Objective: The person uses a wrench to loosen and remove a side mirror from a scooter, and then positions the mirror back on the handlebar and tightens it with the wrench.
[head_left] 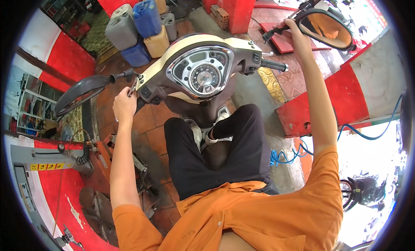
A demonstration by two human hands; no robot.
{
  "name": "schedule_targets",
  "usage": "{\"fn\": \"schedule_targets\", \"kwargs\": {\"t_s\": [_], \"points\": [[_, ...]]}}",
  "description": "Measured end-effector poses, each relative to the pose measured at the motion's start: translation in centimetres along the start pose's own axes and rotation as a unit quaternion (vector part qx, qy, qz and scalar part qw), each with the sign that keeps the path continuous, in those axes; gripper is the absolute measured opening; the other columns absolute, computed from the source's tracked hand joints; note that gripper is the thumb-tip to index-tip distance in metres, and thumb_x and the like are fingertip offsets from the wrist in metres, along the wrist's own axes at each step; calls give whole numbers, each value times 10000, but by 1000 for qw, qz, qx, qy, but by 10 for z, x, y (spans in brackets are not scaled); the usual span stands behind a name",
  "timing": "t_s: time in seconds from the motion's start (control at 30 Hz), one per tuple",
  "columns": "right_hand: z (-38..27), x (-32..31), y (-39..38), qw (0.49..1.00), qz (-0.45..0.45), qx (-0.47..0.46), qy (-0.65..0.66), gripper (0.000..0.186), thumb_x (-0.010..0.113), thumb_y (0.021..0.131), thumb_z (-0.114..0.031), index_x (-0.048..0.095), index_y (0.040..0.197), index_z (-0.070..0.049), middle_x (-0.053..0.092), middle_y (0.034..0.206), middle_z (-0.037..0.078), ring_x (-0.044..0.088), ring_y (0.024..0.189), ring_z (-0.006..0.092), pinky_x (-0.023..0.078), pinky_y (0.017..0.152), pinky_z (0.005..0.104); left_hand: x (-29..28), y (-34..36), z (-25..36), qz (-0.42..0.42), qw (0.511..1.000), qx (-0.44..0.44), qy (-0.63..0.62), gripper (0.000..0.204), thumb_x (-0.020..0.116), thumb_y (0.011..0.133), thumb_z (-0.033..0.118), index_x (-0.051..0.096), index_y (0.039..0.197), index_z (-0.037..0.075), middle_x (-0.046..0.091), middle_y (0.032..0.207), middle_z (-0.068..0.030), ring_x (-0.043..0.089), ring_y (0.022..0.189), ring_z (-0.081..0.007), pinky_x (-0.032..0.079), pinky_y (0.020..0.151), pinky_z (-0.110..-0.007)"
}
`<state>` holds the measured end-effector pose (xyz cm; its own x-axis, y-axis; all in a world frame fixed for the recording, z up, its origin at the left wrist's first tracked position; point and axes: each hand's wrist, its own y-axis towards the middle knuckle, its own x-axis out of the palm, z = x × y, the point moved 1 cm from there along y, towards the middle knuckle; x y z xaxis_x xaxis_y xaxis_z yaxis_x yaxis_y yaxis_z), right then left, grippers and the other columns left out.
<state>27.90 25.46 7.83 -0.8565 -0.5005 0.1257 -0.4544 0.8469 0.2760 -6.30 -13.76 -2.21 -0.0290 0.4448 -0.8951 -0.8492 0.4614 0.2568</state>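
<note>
I sit astride a scooter with a cream and brown front; its round-dialed instrument cluster (201, 73) faces me. My left hand (124, 105) is closed at the left handlebar end, its fingers beside a slim metal lever (135, 84); the grip is mostly hidden by the hand. The left mirror (82, 93) stands on its stem beyond that hand. Raised at the upper right, my right hand (295, 37) is closed on the right mirror (326, 29), whose stem end hangs free of the scooter. Below it, the right handlebar grip (274, 65) is bare.
Several plastic jerrycans (145, 22) are stacked ahead on the left. Bricks (219, 16) sit by a red pillar (242, 13). A coiled blue hose (294, 153) lies at the right, near a red and white wall (328, 99). Grey equipment (43, 160) stands at the left.
</note>
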Motion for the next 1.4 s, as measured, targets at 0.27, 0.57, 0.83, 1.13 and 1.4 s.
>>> {"fn": "schedule_targets", "kwargs": {"t_s": [0.27, 0.57, 0.83, 1.13, 1.4], "points": [[39, 11, 32, 999, -20, 21, 40, 223, 586, 904, -157, 597, 915, 65, 640, 947, 155, 675, 929, 251, 588, 852, 371, 1, 1, 0, -8, 1000, -10, 7, 202, 595, 860, 297, 671, 885, 112, 669, 838, -191, 627, 839, -427, 480, 708, -496], [53, 16, 32, 999, -2, 21, 33, 207, 585, 904, -136, 581, 913, 71, 635, 946, 166, 687, 949, 315, 587, 867, 389, 1, 4, -3, -12, 1000, -8, 5, 179, 596, 855, 266, 669, 895, 107, 665, 836, -193, 623, 842, -426, 476, 705, -494], [51, 14, 31, 998, -32, 10, 51, 227, 558, 913, -142, 574, 909, 84, 636, 921, 186, 682, 1001, 337, 597, 840, 398, 4, 5, -3, -13, 1000, -6, -4, 168, 586, 859, 246, 663, 902, 102, 660, 836, -199, 618, 837, -429, 470, 698, -492], [53, 11, 34, 998, -57, -7, 9, 211, 511, 919, -123, 585, 898, 73, 632, 913, 178, 681, 989, 333, 597, 834, 385, 3, 6, -1, -29, 999, -16, 8, 161, 579, 866, 237, 661, 897, 102, 659, 838, -199, 615, 829, -432, 467, 692, -493], [58, 6, 29, 996, -89, 0, 23, 196, 495, 930, -144, 571, 931, 36, 620, 922, 150, 666, 1033, 328, 584, 856, 374, 3, 5, 1, -18, 1000, -6, 1, 175, 572, 869, 247, 654, 898, 95, 650, 830, -204, 610, 834, -434, 462, 688, -493]]}}
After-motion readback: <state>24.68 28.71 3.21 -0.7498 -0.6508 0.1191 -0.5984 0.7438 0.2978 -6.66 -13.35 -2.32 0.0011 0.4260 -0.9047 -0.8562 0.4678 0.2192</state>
